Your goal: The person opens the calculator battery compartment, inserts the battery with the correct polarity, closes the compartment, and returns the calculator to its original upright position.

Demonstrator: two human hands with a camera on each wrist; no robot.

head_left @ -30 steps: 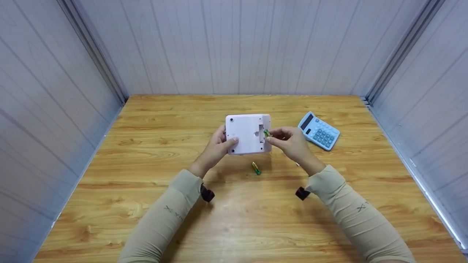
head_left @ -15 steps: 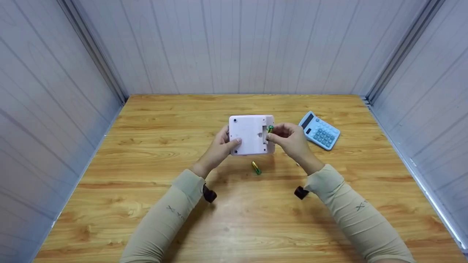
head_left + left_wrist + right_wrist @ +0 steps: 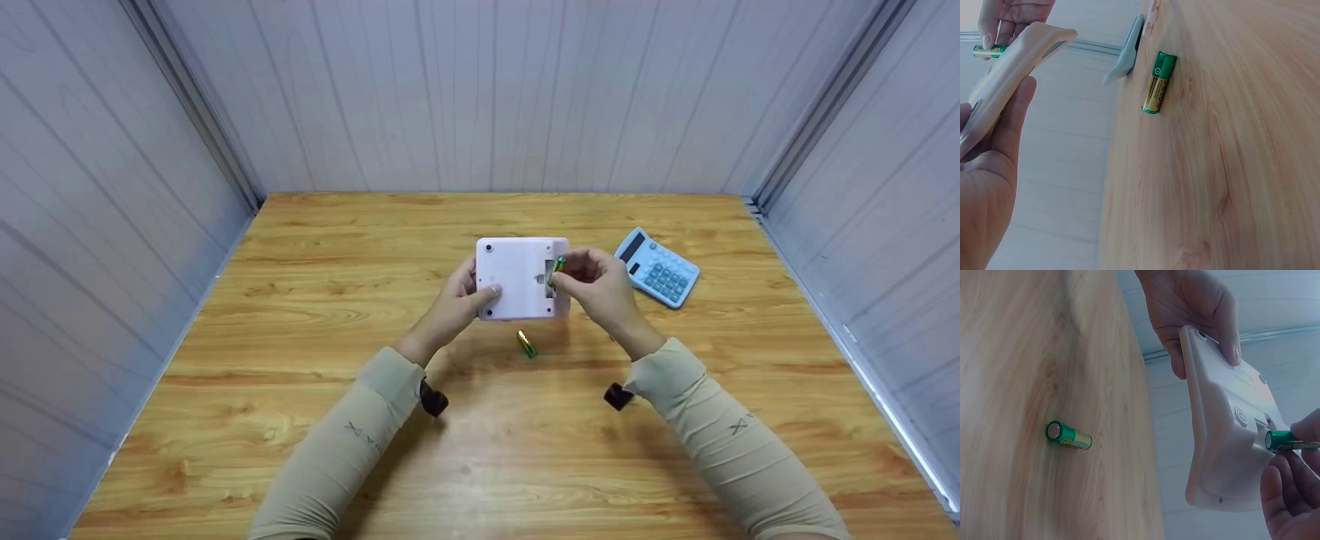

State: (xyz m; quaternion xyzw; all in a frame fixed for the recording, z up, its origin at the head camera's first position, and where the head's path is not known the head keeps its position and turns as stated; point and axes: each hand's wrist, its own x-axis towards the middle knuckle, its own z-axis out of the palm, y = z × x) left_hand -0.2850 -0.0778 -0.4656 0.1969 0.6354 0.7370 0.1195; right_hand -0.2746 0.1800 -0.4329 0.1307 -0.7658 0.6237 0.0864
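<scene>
My left hand (image 3: 455,298) grips a pale pink calculator (image 3: 516,279) by its left edge, thumb on its back, which faces me. The battery compartment (image 3: 1264,424) in that back is uncovered. Between thumb and fingers my right hand (image 3: 600,289) pinches a green and gold battery (image 3: 1282,440), one end right at the compartment. A second battery (image 3: 1159,82) of the same kind lies on the table below the calculator; in the right wrist view this loose battery (image 3: 1069,435) shows its flat end.
A light blue calculator (image 3: 657,268) lies face up on the wooden table (image 3: 337,255), just right of my right hand. Pale panel walls (image 3: 450,97) enclose the table at the back and both sides.
The pink calculator and my left hand have shifted slightly to the right. In my right hand the battery has turned more upright over the compartment. The loose battery has stayed put.
</scene>
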